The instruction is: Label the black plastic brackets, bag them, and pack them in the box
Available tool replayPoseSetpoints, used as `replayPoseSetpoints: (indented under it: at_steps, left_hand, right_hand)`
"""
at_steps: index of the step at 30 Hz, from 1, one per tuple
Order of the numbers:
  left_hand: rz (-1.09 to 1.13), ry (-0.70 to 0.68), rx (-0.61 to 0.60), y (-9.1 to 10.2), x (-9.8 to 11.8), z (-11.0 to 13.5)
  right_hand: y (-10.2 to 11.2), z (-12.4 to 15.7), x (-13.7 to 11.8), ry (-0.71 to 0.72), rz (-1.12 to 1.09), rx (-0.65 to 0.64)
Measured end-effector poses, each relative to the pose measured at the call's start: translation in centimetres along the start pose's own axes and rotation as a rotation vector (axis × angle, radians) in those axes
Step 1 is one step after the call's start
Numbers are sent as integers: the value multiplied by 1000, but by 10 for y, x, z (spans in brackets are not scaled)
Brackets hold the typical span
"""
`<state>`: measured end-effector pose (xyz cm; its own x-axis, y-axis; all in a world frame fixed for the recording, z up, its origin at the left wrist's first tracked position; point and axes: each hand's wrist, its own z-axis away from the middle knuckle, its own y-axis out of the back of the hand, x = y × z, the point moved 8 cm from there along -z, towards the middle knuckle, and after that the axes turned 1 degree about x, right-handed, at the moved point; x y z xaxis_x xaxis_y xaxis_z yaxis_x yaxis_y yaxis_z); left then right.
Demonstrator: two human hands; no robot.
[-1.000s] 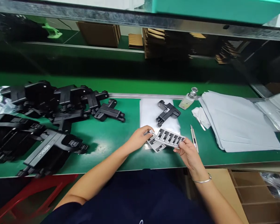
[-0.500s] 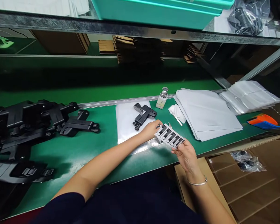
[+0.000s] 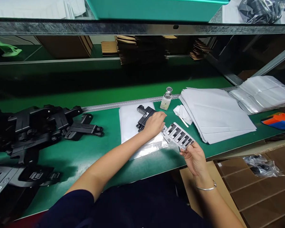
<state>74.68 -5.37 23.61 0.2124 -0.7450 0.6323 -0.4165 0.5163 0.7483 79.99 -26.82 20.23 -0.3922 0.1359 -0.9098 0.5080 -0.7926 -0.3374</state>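
My right hand pinches a sheet of black-and-white labels by its lower corner and holds it just above the green bench top. My left hand reaches over a clear plastic bag and its curled fingers rest on a small black plastic part lying on that bag. Whether the left fingers also pinch a label I cannot make out.
A heap of black plastic assemblies fills the bench's left side. A small glass bottle, a white cloth, a stack of white bags and clear bags lie at the right. An orange tool and cardboard boxes are right.
My left hand left the label sheet and moved up onto the black part. My right hand kept the sheet. The view swung to the right.
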Motion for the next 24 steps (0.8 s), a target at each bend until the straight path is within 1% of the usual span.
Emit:
replayPoseSetpoints:
  at_steps: [1, 2, 3, 4, 6, 8, 9, 10, 11, 13, 15, 16, 17, 19, 20, 22, 24]
  left_hand:
    - [-79, 12, 62, 12, -4, 3]
    - [-168, 52, 120, 24, -11, 6]
    - [-255, 118, 156, 34, -21, 9]
    - [-319, 202, 153, 40, -32, 13]
    - [-353, 365, 37, 39, -55, 19]
    - [-333, 450, -80, 30, -70, 24]
    - [-323, 461, -98, 27, -74, 24]
    - [-319, 462, -89, 27, -76, 24]
    - [-319, 457, -67, 27, -77, 24]
    - [-304, 446, -38, 30, -79, 24]
    - [-285, 445, -18, 38, -80, 27]
    - [-285, 447, 10, 45, -80, 31]
    - [-293, 448, 49, 55, -79, 37]
    - [-321, 448, 149, 79, -74, 57]
    - [-338, 449, 194, 92, -72, 71]
    - [-368, 473, 253, 114, -71, 106]
    - [-399, 534, 271, 129, -76, 150]
  right_hand:
    - [6, -5, -3, 31, 0, 43]
    - [13, -12, -5, 68, 9, 92]
    - [19, -19, -7, 99, 45, 132]
    - [23, -27, -8, 120, 106, 158]
    - [25, -43, -6, 124, 259, 156]
    - [21, -56, -3, 98, 393, 107]
    - [20, -59, -2, 86, 425, 89]
    - [20, -61, -4, 94, 498, 87]
    - [21, -61, -8, 116, 625, 95]
    - [21, -57, -17, 166, 950, 126]
    - [20, -53, -18, 172, 1236, 134]
    - [20, -52, -15, 149, 1321, 125]
    - [20, -51, -12, 117, 1357, 114]
    - [20, -50, -6, 71, 1441, 102]
    - [22, -50, -4, 55, 1468, 102]
    - [29, -46, -5, 34, 1488, 103]
    - [39, -39, -10, 23, 1484, 104]
